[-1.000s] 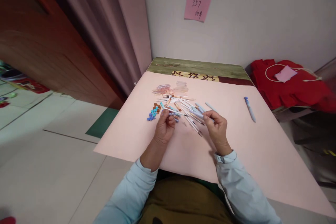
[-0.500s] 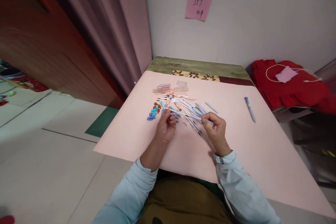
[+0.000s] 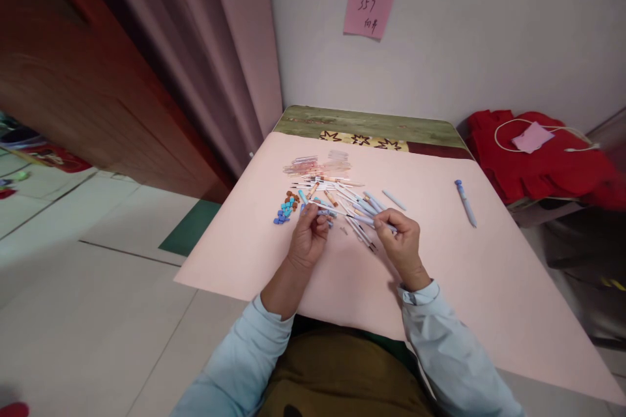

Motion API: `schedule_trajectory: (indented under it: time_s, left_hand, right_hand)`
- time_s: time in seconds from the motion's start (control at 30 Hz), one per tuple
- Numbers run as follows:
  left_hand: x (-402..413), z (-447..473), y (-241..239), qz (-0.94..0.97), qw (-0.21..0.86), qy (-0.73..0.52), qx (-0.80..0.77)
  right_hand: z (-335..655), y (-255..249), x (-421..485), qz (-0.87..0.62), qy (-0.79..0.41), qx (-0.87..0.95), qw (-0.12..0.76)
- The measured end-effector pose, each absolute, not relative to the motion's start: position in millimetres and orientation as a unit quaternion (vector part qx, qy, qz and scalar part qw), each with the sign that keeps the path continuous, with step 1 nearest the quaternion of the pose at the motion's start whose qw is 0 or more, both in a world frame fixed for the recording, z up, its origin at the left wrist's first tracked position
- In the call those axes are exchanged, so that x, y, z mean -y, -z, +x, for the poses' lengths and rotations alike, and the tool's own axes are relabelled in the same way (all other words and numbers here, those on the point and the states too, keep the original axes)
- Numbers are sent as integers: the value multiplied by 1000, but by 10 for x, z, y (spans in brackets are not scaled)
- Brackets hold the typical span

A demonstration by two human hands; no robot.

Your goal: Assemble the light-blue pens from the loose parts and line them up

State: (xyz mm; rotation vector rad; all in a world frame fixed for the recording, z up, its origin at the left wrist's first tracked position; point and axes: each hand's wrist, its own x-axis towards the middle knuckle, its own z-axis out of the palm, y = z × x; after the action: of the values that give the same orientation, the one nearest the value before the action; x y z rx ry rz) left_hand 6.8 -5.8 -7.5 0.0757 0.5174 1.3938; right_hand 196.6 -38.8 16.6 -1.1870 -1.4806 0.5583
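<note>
My left hand [image 3: 309, 234] pinches the rear of a slim white pen refill [image 3: 330, 209], whose dark tip points right. Opposite it, my right hand [image 3: 402, 238] is closed on a light blue pen barrel [image 3: 366, 219]. The refill's tip meets the barrel's left end; whether it sits inside, I cannot tell. Beneath and beyond both hands lie loose white refills [image 3: 360, 234] and more blue barrels [image 3: 374, 201]. Beside my left hand is a cluster of small brown, turquoise and dark blue caps [image 3: 287, 206].
Clear and pinkish thin parts [image 3: 315, 165] lie farther back on the pink-covered table [image 3: 440, 313]. One whole blue pen [image 3: 466, 203] rests at the right. A red cloth [image 3: 552, 169] with a white cord is beyond the table's right edge. A pink note [image 3: 372, 3] hangs on the wall.
Almost nothing differs: both hands keep their holds, with the refill tip at the barrel's end. The view has shifted very slightly.
</note>
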Motion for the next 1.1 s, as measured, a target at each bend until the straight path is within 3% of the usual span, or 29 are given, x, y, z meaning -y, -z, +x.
schedule_trajectory:
  time_s: [0.23, 0.5, 0.8, 1.1]
  left_hand:
    - [61, 98, 47, 67, 733, -626, -257]
    - [104, 164, 5, 111, 737, -593, -306]
    - [92, 126, 44, 89, 771, -573, -264]
    - [93, 126, 52, 72, 766, -582, -262]
  right_hand:
    - [1956, -134, 374, -503, -227, 643, 531]
    - [1900, -13, 319, -522, -306, 639, 475]
    - [1881, -52, 313, -506, -444, 533, 512]
    - [1885, -154, 315, -473, -506, 486, 533]
